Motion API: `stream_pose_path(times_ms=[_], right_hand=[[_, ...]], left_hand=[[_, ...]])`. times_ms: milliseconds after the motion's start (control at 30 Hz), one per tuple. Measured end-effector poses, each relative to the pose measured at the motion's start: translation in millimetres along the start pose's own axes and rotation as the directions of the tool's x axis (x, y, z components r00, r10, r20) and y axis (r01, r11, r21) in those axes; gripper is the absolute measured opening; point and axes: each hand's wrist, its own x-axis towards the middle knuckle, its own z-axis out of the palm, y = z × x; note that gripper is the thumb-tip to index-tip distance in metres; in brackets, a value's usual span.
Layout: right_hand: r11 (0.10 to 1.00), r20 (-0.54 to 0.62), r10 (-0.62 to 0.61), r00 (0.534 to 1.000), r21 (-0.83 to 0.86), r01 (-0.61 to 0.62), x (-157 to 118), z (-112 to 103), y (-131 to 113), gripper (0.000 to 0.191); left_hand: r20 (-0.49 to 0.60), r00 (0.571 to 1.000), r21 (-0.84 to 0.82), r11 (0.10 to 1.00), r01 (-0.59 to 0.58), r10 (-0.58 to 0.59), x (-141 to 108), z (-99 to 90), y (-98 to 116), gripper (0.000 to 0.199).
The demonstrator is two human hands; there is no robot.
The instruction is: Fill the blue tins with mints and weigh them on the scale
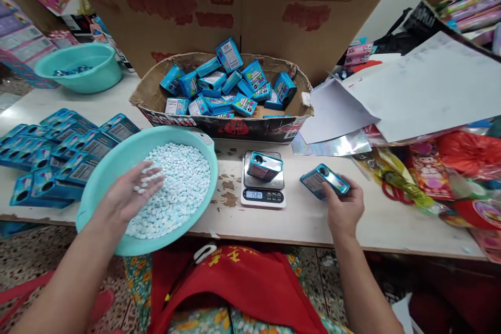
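Observation:
My left hand [135,190] is over the teal basin [105,167], palm turned up, with a few small white mint-like candies [143,183] lying on its slightly curled fingers. Loose pale candies [180,180] fill much of the basin. On the right, my right hand [344,203] grips a blue tin [319,181] by its near end, just above the table; a round dark hole shows in its top. Between the hands, another blue tin [264,166] lies on a small digital scale [263,199] with a lit display.
Behind the scale, a cut-down cardboard box [235,130] holds several blue tins. Rows of tins with holes [74,148] stand at the left, near a second teal basin [94,75]. Papers [426,83], red scissors [395,194] and bagged goods lie to the right.

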Motion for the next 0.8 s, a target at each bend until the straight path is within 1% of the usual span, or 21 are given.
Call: stream_pose_path(times_ms=[33,67,100,133,167,200,233,267,300,333,367,400,433,467,500,533,600,667,700,733,800], right_hand=[[0.991,-0.044,-0.111,0.993,-0.077,0.108,-3.5,1.3,-6.2,0.075],[0.966,-0.071,-0.227,0.971,-0.140,0.216,-7.4,4.6,-14.3,0.082],[0.936,-0.064,-0.321,0.945,-0.172,0.306,-11.5,10.4,-23.3,0.088],[0.917,-0.014,-0.373,0.928,-0.160,0.366,-15.9,18.9,-32.1,0.090],[0.915,0.076,-0.381,0.921,-0.109,0.388,-20.2,29.6,-40.2,0.089],[0.931,0.198,-0.350,0.916,-0.038,0.364,-24.0,42.0,-47.4,0.083],[0.955,0.328,-0.289,0.899,0.026,0.297,-27.0,55.0,-53.7,0.074],[0.975,0.441,-0.218,0.870,0.067,0.211,-28.9,67.5,-59.9,0.063],[0.988,0.521,-0.157,0.839,0.085,0.132,-29.5,78.5,-66.8,0.053],[0.992,0.569,-0.121,0.813,0.091,0.083,-28.9,87.4,-75.2,0.044],[0.992,0.594,-0.119,0.795,0.096,0.077,-27.4,94.3,-85.9,0.038],[0.987,0.602,-0.160,0.782,0.109,0.118,-25.3,99.3,-99.0,0.034],[0.971,0.598,-0.237,0.766,0.137,0.194,-23.0,103.4,-114.3,0.033],[0.942,0.592,-0.334,0.733,0.183,0.282,-21.2,107.5,-131.1,0.031],[0.899,0.579,-0.435,0.689,0.242,0.365,-20.2,112.3,-148.3,0.030],[0.848,0.565,-0.526,0.635,0.297,0.438,-20.6,118.8,-164.8,0.030],[0.744,0.556,-0.658,0.508,0.373,0.555,-25.9,136.9,-192.0,0.029],[0.659,0.592,-0.718,0.368,0.406,0.633,-36.6,159.0,-208.5,0.024],[0.627,0.608,-0.730,0.312,0.414,0.660,-43.0,169.5,-213.0,0.022],[0.603,0.615,-0.739,0.276,0.420,0.678,-49.5,178.6,-215.5,0.021],[0.574,0.595,-0.759,0.263,0.422,0.701,-61.1,191.1,-216.5,0.023]], left_hand=[[0.045,0.999,0.181,0.983,-0.017,0.009,-1.9,1.0,-4.8,0.013],[0.130,0.991,0.375,0.924,-0.069,0.021,-3.9,2.0,-9.4,0.021],[0.233,0.971,0.545,0.821,-0.170,0.047,-6.0,3.0,-13.2,0.027],[0.319,0.942,0.666,0.683,-0.300,0.102,-8.0,4.1,-16.0,0.032],[0.383,0.906,0.738,0.531,-0.416,0.178,-9.9,5.3,-17.6,0.034],[0.422,0.870,0.774,0.399,-0.492,0.256,-11.9,6.9,-18.1,0.036],[0.438,0.842,0.788,0.316,-0.529,0.316,-14.0,8.7,-17.8,0.036],[0.430,0.831,0.789,0.301,-0.535,0.352,-16.6,11.0,-16.9,0.037],[0.398,0.841,0.778,0.351,-0.521,0.366,-19.7,13.8,-15.9,0.037],[0.349,0.866,0.743,0.457,-0.489,0.359,-23.2,17.1,-14.8,0.038],[0.295,0.894,0.668,0.596,-0.446,0.338,-27.1,21.1,-13.8,0.039],[0.247,0.919,0.548,0.738,-0.394,0.307,-31.0,25.8,-12.6,0.041],[0.215,0.937,0.390,0.856,-0.340,0.275,-34.7,31.3,-11.2,0.043],[0.196,0.949,0.208,0.936,-0.285,0.246,-37.7,37.3,-9.3,0.044],[0.184,0.958,0.026,0.973,-0.230,0.221,-39.8,43.8,-6.9,0.044],[0.175,0.965,-0.135,0.976,-0.173,0.195,-40.9,50.2,-4.0,0.044],[0.145,0.979,-0.376,0.923,-0.077,0.141,-39.6,61.3,2.8,0.042],[0.116,0.990,-0.521,0.854,-0.006,0.078,-35.1,67.3,8.8,0.041],[0.105,0.993,-0.568,0.823,0.016,0.053,-32.2,67.7,11.0,0.039],[0.093,0.995,-0.607,0.794,0.030,0.034,-29.5,66.5,12.3,0.037],[0.073,0.997,-0.667,0.745,0.031,0.024,-25.1,60.5,12.8,0.031]])
